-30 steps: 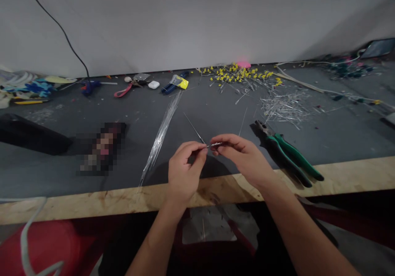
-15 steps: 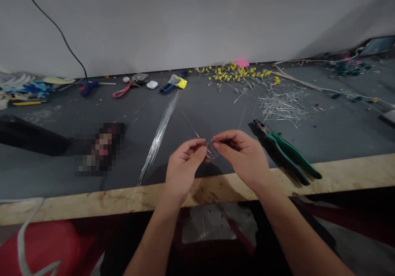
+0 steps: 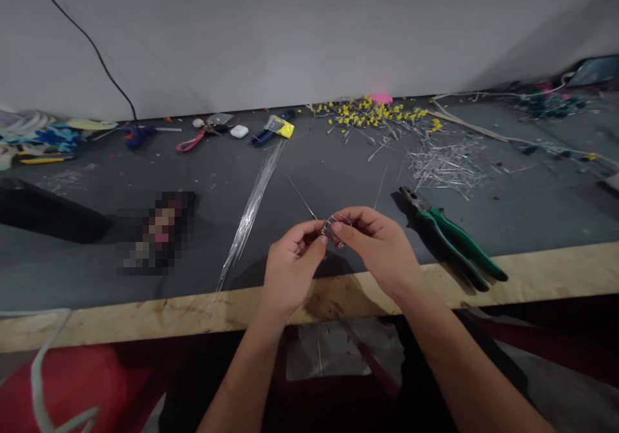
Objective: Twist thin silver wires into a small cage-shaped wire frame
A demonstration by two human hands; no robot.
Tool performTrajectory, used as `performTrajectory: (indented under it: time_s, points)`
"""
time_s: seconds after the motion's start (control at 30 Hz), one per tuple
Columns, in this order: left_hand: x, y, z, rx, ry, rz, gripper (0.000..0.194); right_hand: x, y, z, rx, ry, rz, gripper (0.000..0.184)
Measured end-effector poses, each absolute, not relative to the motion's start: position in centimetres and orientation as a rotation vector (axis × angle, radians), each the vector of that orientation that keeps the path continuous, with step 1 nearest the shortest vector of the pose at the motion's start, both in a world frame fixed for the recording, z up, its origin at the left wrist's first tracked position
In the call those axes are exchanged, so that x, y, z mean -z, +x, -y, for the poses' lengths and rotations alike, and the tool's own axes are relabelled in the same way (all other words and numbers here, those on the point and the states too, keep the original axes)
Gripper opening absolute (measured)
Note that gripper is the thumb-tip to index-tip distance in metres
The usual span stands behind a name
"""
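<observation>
Left hand (image 3: 293, 259): thumb and fingertips pinched together on a bent wire (image 3: 330, 222), at the middle of the desk (image 3: 203, 171), just behind its front edge. Right hand (image 3: 387, 246): thumb and index finger closed on the same wire, other fingers curled behind. Wire is looped between the two hands; exact shape too small to tell. A thin straight rod (image 3: 300, 195) slants from just beyond the left fingertips toward the back edge; can't tell if it is held or lying on the desk.

Pliers (image 3: 449, 239), green and black handles, lie right of the right hand, handle ends over the wooden front edge (image 3: 546, 268), head pointing to the back. Bundle of long wires (image 3: 250, 217) lies left of the left hand, running from near the front edge toward the back. Pile of short wires (image 3: 447, 165) beyond the pliers; yellow-tipped wires (image 3: 372, 113) near the back edge, pink item (image 3: 381, 99) right behind them. Dark screen (image 3: 592, 71) at back right corner.

Back edge, left part: blue glue gun (image 3: 138, 137), pink strap (image 3: 191, 142), white case (image 3: 238, 131), yellow packet (image 3: 285, 128) on a dark blue tool (image 3: 262, 138). Black object (image 3: 53, 210) at left edge, blurred-out item (image 3: 162, 230) beside it.
</observation>
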State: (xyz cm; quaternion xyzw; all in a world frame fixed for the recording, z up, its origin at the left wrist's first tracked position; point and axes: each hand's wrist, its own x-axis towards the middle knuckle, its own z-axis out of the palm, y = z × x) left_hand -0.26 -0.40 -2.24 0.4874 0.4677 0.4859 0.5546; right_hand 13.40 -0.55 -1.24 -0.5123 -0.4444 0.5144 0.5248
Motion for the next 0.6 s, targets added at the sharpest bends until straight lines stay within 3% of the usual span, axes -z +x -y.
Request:
performTrajectory:
  time_s: [0.6]
  points:
    - [1.99,0.17,0.53,-1.105,1.247,-1.125,0.009,1.52,14.10,0.93,-1.390,-1.228,1.104,0.009]
